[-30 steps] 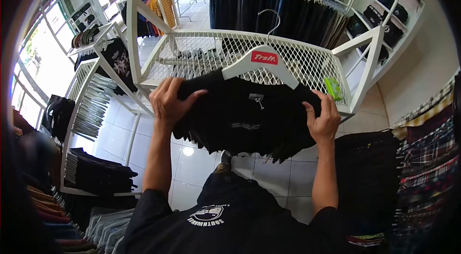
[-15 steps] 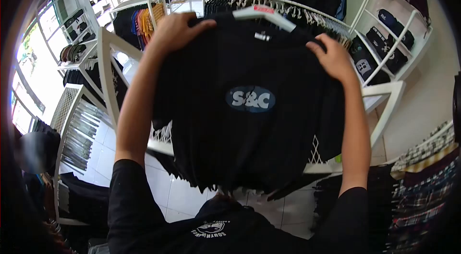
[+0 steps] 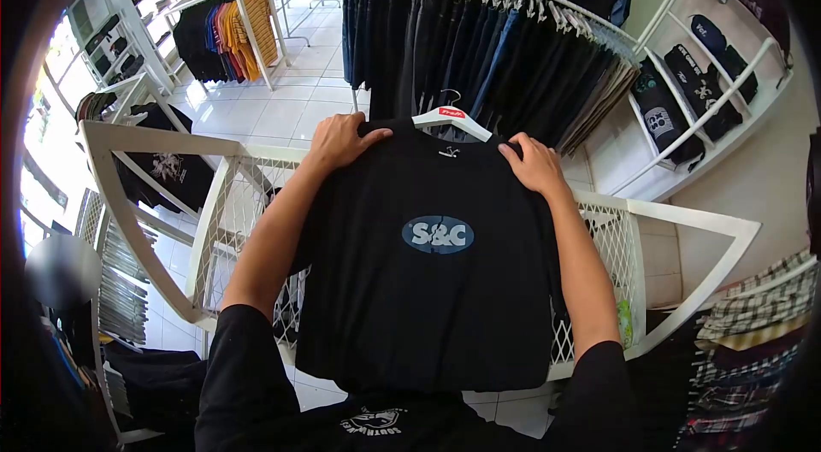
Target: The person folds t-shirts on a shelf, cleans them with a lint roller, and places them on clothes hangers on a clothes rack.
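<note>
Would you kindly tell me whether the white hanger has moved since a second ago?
Yes, forward in view: the white hanger went from overlapping the white mesh rack to appearing beyond its far edge.

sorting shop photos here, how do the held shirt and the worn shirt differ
The held shirt carries a blue oval print; the worn shirt carries a white print. The held shirt is on a white hanger, spread between left hand and right hand; the worn shirt is on the person, partly out of frame. Both are black.
</note>
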Action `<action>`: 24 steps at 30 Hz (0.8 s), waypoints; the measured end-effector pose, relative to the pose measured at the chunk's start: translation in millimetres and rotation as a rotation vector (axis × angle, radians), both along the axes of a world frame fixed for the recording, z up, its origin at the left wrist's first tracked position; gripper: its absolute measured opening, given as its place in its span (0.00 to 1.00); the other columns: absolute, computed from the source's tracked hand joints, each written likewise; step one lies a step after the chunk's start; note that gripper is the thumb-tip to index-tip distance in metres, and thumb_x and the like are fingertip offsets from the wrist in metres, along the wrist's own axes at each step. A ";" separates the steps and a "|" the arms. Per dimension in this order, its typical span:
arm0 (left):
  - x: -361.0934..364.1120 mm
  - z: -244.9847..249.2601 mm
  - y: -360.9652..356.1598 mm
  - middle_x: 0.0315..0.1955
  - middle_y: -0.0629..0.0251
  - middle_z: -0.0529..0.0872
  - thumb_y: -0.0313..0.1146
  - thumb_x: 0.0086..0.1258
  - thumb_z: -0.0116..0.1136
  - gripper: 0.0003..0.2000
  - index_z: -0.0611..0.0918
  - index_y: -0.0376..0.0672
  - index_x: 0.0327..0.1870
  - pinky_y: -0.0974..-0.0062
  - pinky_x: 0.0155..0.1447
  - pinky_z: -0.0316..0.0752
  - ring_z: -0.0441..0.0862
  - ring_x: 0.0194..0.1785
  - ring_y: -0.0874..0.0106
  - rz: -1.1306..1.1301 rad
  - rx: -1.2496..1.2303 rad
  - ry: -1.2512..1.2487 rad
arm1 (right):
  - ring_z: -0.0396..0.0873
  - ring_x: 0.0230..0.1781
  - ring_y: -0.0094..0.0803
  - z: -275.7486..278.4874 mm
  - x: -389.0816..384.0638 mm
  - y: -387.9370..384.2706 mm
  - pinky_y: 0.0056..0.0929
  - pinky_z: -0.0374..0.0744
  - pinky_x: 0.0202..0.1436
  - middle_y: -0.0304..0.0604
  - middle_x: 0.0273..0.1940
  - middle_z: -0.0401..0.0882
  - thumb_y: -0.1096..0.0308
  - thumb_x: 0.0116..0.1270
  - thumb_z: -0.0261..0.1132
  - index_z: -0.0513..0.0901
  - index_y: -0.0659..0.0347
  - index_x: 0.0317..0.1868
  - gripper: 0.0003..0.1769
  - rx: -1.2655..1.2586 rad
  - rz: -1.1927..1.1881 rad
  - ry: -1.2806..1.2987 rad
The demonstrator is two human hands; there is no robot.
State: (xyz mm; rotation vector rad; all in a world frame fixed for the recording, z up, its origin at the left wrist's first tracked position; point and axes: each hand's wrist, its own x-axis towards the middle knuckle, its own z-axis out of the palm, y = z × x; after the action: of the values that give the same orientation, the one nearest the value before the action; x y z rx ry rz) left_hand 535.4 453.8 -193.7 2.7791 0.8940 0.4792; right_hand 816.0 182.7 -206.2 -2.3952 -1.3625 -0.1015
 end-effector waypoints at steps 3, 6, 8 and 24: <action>7.2 -12.7 4.9 0.28 0.45 0.88 0.72 0.66 0.58 0.38 0.86 0.34 0.33 0.53 0.44 0.78 0.87 0.37 0.48 -0.003 0.000 -0.032 | 0.83 0.55 0.54 -1.6 -7.4 38.2 0.52 0.77 0.60 0.55 0.50 0.87 0.39 0.75 0.59 0.82 0.57 0.52 0.28 0.004 0.021 0.065; 11.3 -16.5 3.7 0.29 0.46 0.88 0.73 0.66 0.58 0.38 0.85 0.34 0.33 0.54 0.45 0.78 0.87 0.38 0.47 0.009 -0.033 -0.044 | 0.83 0.56 0.52 -8.6 -16.4 72.1 0.49 0.79 0.58 0.55 0.51 0.86 0.43 0.74 0.63 0.82 0.58 0.55 0.26 -0.005 0.036 0.112; 10.9 -19.8 4.6 0.30 0.44 0.88 0.72 0.68 0.57 0.38 0.87 0.34 0.37 0.54 0.47 0.79 0.88 0.40 0.46 0.004 -0.063 -0.046 | 0.83 0.57 0.51 -26.5 -14.2 89.8 0.47 0.80 0.59 0.54 0.54 0.85 0.49 0.71 0.68 0.82 0.59 0.56 0.24 0.071 0.007 0.063; 13.9 -25.2 52.2 0.24 0.60 0.87 0.55 0.71 0.67 0.25 0.89 0.34 0.34 0.66 0.44 0.79 0.85 0.34 0.70 -0.087 -0.685 -0.301 | 0.83 0.48 0.45 14.7 -52.7 37.9 0.38 0.79 0.56 0.47 0.45 0.82 0.59 0.63 0.77 0.89 0.54 0.58 0.23 0.096 0.330 0.201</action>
State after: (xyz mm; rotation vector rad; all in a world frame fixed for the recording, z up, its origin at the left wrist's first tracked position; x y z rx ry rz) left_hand 549.4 506.0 -218.8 2.0489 0.6945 0.4519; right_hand 763.2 220.6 -191.5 -2.0111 -1.5915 0.1546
